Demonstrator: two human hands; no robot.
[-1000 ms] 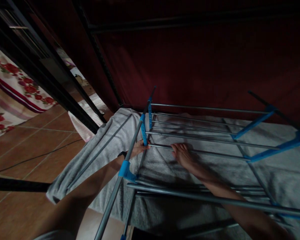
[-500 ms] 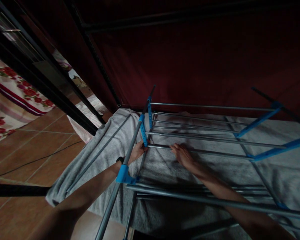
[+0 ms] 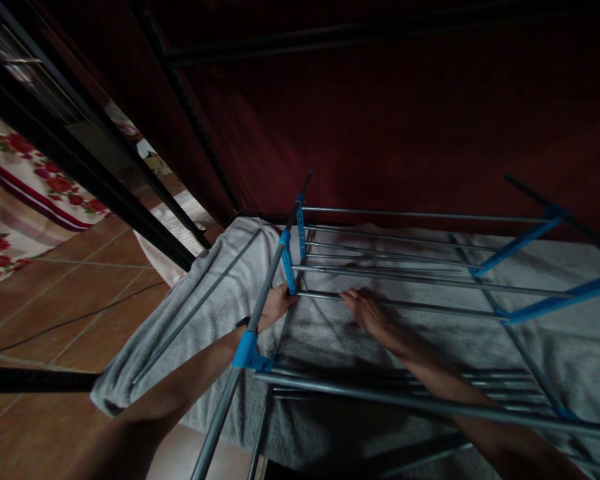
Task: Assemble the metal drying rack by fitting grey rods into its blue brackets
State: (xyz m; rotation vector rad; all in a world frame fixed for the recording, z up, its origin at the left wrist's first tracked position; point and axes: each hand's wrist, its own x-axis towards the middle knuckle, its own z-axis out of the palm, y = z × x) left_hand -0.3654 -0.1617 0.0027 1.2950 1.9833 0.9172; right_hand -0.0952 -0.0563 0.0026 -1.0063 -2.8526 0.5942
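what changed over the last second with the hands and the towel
Almost nothing. The left hand and right hand stay on the grey towel under the rack rails; only the view shifted slightly. Nothing was picked up or let go.

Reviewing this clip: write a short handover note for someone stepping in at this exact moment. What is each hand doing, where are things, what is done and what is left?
Left hand: reached in under the drying rack, resting on the grey towel by the blue side bracket; whether it grips is unclear.
Right hand: palm down, fingers spread flat on the towel, under the same rail.
Things: the towel lies spread across the lower tier and droops over the left edge towards the tiled floor. The upper rails carry nothing.
Done: towel is on the rack and mostly flat.
Left: probably smoothing the creases between the hands and evening out the drooping left edge.
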